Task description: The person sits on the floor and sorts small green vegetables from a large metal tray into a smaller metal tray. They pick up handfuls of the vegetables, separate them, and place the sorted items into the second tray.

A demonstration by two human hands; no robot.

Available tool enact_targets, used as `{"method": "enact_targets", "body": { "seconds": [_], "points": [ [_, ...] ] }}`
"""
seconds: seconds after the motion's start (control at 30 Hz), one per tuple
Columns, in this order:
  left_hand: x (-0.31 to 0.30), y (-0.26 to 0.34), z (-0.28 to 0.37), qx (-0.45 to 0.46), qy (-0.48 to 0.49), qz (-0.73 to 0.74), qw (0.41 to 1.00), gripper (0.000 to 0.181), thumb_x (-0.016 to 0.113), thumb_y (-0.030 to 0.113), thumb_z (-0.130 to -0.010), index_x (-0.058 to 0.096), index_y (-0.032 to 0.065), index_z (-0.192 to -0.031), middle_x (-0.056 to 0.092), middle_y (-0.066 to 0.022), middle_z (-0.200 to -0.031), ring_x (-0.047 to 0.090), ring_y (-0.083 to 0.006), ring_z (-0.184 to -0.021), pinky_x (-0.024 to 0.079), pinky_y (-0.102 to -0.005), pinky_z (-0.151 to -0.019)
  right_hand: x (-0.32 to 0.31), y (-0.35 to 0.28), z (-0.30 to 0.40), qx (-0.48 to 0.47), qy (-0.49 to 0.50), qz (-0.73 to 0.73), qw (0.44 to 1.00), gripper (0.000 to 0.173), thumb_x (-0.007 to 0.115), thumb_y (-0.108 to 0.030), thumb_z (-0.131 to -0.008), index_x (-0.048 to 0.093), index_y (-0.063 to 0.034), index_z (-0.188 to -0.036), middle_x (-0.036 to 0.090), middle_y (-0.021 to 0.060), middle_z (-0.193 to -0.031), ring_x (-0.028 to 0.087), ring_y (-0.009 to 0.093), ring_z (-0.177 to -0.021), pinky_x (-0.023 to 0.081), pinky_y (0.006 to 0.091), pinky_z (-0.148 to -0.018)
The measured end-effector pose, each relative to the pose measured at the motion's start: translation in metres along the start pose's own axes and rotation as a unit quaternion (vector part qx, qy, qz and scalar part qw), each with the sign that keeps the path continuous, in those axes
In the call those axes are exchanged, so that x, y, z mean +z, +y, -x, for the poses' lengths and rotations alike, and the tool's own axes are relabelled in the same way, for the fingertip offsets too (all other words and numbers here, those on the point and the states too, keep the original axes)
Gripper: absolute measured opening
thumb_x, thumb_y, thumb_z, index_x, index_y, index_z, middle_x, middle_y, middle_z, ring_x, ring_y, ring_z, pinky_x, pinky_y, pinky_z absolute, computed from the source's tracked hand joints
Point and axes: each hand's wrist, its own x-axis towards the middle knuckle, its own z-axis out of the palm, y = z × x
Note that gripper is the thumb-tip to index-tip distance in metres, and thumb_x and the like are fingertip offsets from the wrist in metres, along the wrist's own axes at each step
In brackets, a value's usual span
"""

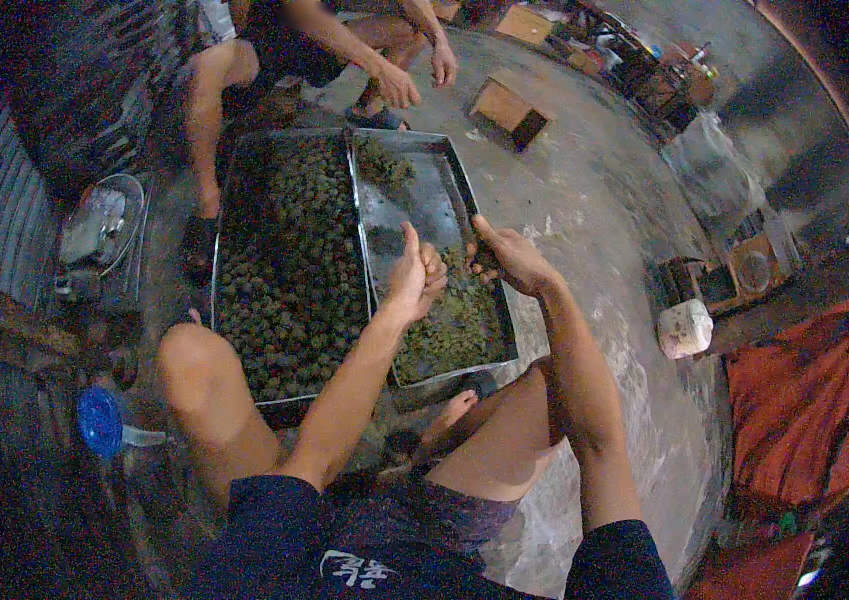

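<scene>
Two shallow rectangular metal trays lie side by side before me. The left tray [356, 196] is filled with many small, round, dark green plant pieces [285, 262]. In the right tray [424, 206], paler loose plant bits [447, 330] cover the near part, a smaller clump [387, 165] sits at the far end, and bare metal shows between. My left hand [417, 277] is over the right tray, fingers curled and thumb raised; whether anything is inside is hidden. My right hand [518, 259] grips the right tray's outer side wall, with fingertips showing on the inner side.
Another person sits across the trays, hands [398, 86] hanging near the far edge. A cardboard box [508, 111] stands on the concrete floor [589, 225]. To the right are a white container [685, 328] and red cloth [799, 405]; to the left, a blue round object [99, 422].
</scene>
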Motion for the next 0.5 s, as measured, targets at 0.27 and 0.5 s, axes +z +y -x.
{"method": "enact_targets", "body": {
  "seconds": [0.27, 0.5],
  "points": [
    [0.005, -0.025, -0.006, 0.08, 0.12, -0.048, 0.988, 0.046, 0.04, 0.052, -0.091, 0.051, 0.0116, -0.072, 0.046, 0.0016, -0.062, 0.046, -0.0078, -0.055, 0.038, -0.0211, -0.046, 0.014, -0.007, 0.004, -0.012, 0.028, 0.045, 0.999, 0.049, 0.047, -0.053, -0.088, 0.056, -0.0063, -0.074, 0.051, -0.0023, -0.062, 0.042, 0.008, -0.048, 0.034, 0.0223, -0.046],
    [-0.019, -0.02, -0.015, 0.094, 0.148, -0.071, 0.982, 0.045, 0.045, 0.049, -0.09, 0.055, 0.0087, -0.072, 0.048, 0.0017, -0.06, 0.045, -0.0068, -0.05, 0.036, -0.0201, -0.043, 0.031, -0.017, 0.004, -0.021, -0.074, 0.096, 0.992, 0.039, 0.049, -0.044, -0.09, 0.059, -0.0067, -0.086, 0.052, -0.0034, -0.07, 0.045, 0.005, -0.059, 0.036, 0.0219, -0.049]
  ]
}}
